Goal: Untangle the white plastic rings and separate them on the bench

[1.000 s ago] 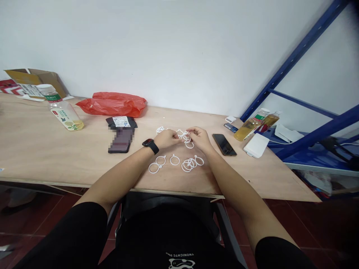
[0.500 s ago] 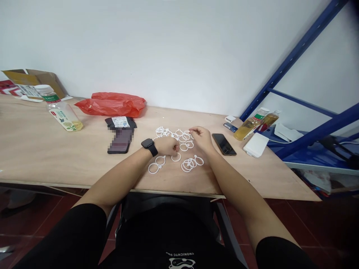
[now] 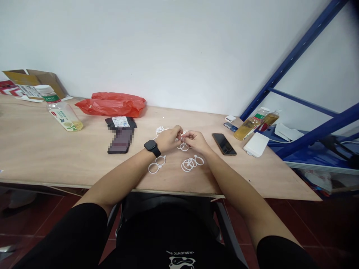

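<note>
My left hand, with a black watch on its wrist, is closed in a pinch over the middle of the table. Close against it, my right hand also pinches, fingertips meeting the left ones. Thin white plastic rings with small eyelets show at and under the fingertips; which ring each hand grips is partly hidden. Behind the left hand lies a pile of white rings, mostly covered. Two joined-looking rings lie nearer me on the left, and a cluster of several rings on the right.
A phone lies right of my hands, near a white case and a tea bottle. Leftward are a dark packet, a red plastic bag, another bottle and a cardboard box. A blue rack stands right.
My left hand has moved up and away from me, and the ring beneath it has left its spot. My right hand has come left and nearer, so both hands meet.
</note>
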Available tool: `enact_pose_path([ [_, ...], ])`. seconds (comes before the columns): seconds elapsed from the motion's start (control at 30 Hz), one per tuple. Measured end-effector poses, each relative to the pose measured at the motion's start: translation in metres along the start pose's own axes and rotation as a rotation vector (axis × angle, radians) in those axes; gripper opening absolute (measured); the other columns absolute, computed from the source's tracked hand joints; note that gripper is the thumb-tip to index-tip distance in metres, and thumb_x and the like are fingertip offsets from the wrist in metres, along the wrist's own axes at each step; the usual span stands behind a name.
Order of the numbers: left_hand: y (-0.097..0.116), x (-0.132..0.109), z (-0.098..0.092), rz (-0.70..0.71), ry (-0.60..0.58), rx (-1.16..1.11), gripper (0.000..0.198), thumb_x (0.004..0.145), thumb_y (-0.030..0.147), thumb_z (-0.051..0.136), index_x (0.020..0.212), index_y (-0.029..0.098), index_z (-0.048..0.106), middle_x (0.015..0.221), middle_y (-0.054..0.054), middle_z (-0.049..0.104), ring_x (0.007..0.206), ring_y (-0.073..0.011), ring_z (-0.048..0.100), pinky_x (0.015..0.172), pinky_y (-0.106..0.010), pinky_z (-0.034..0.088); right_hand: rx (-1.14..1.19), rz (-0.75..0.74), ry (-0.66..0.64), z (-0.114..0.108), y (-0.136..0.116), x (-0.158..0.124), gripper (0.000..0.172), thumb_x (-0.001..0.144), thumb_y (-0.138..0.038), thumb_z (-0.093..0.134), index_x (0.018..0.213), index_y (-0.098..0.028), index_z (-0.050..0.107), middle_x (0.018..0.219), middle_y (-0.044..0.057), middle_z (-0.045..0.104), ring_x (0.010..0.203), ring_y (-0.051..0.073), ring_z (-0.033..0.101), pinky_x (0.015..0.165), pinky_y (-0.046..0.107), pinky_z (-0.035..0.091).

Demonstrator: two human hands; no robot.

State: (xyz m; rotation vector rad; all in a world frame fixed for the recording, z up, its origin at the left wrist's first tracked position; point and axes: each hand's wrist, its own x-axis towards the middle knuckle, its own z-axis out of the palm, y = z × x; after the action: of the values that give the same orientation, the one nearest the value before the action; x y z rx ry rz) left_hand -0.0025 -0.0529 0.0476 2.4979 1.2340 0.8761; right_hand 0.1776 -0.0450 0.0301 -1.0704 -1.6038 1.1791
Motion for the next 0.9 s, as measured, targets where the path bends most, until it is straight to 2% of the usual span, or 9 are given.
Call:
enact_pose_path([
  [0.1, 0.004, 0.001, 0.003, 0.01, -0.004, 0.027, 0.03, 0.078, 0.015, 0.057, 0.107, 0.019, 0.049, 0.092, -0.004, 0.069, 0.083, -0.02, 0.066, 0.069, -0.029, 0.047, -0.069, -0.08, 0.082, 0.003, 0.005, 0.003, 0.018, 0.065, -0.031, 0.071, 0.073, -0.016, 0.063, 0.063, 0.0, 0.063, 0.051, 0.009, 0.049, 0.046, 0.021, 0.036],
  [0.2, 0.004, 0.001, 0.005, 0.01, -0.001, 0.037, 0.032, 0.078, 0.013, 0.056, 0.109, 0.018, 0.049, 0.089, -0.004, 0.069, 0.081, -0.0201, 0.066, 0.068, -0.029, 0.047, -0.122, -0.122, 0.111, 0.005, 0.01, 0.005, 0.01, 0.063, -0.024, 0.065, 0.07, -0.017, 0.062, 0.062, -0.001, 0.062, 0.052, 0.01, 0.05, 0.049, 0.021, 0.036],
  [0.4, 0.001, 0.001, 0.007, 0.017, 0.024, 0.038, 0.034, 0.079, 0.016, 0.058, 0.112, 0.018, 0.051, 0.092, -0.004, 0.07, 0.082, -0.0186, 0.066, 0.069, -0.028, 0.047, -0.104, -0.125, 0.101, 0.003, 0.013, 0.008, 0.011, 0.061, -0.022, 0.059, 0.071, -0.017, 0.062, 0.066, -0.001, 0.063, 0.056, 0.011, 0.051, 0.051, 0.022, 0.037],
  [0.57, 0.002, 0.001, 0.009, 0.001, 0.017, 0.079, 0.021, 0.079, 0.022, 0.059, 0.1, 0.018, 0.059, 0.09, -0.005, 0.071, 0.08, -0.0185, 0.066, 0.07, -0.028, 0.047, -0.154, -0.141, 0.176, 0.006, 0.011, 0.01, 0.003, 0.059, -0.022, 0.053, 0.059, -0.02, 0.053, 0.057, -0.003, 0.054, 0.054, 0.01, 0.047, 0.05, 0.022, 0.035],
  [0.67, 0.002, 0.001, 0.01, -0.024, 0.006, 0.101, 0.017, 0.082, 0.03, 0.06, 0.094, 0.018, 0.063, 0.084, -0.005, 0.072, 0.078, -0.0192, 0.066, 0.068, -0.028, 0.046, -0.135, -0.137, 0.19, 0.008, 0.011, 0.012, 0.004, 0.059, -0.022, 0.052, 0.057, -0.019, 0.054, 0.056, -0.002, 0.054, 0.052, 0.01, 0.047, 0.049, 0.022, 0.036],
  [0.73, 0.0, 0.001, 0.009, -0.028, 0.002, 0.128, 0.018, 0.085, 0.034, 0.058, 0.093, 0.019, 0.065, 0.085, -0.005, 0.072, 0.078, -0.0195, 0.066, 0.068, -0.028, 0.045, -0.085, -0.1, 0.152, 0.004, 0.01, 0.013, 0.008, 0.062, -0.023, 0.055, 0.065, -0.018, 0.06, 0.059, -0.002, 0.058, 0.051, 0.01, 0.049, 0.048, 0.022, 0.038],
  [0.83, -0.007, 0.003, 0.005, -0.065, 0.02, 0.199, 0.021, 0.089, 0.035, 0.054, 0.093, 0.02, 0.067, 0.087, -0.006, 0.073, 0.079, -0.0201, 0.065, 0.068, -0.029, 0.044, -0.096, -0.022, 0.031, -0.013, 0.004, 0.012, 0.031, 0.065, -0.026, 0.063, 0.094, -0.017, 0.068, 0.071, 0.0, 0.066, 0.053, 0.01, 0.054, 0.049, 0.022, 0.043],
  [0.9, -0.014, 0.004, 0.003, -0.115, 0.022, 0.281, 0.021, 0.089, 0.034, 0.053, 0.089, 0.019, 0.069, 0.088, -0.008, 0.073, 0.08, -0.0215, 0.065, 0.071, -0.031, 0.043, -0.233, 0.002, -0.064, -0.034, -0.002, 0.007, 0.03, 0.061, -0.022, 0.07, 0.091, -0.017, 0.071, 0.078, 0.002, 0.07, 0.06, 0.011, 0.06, 0.053, 0.022, 0.047],
])
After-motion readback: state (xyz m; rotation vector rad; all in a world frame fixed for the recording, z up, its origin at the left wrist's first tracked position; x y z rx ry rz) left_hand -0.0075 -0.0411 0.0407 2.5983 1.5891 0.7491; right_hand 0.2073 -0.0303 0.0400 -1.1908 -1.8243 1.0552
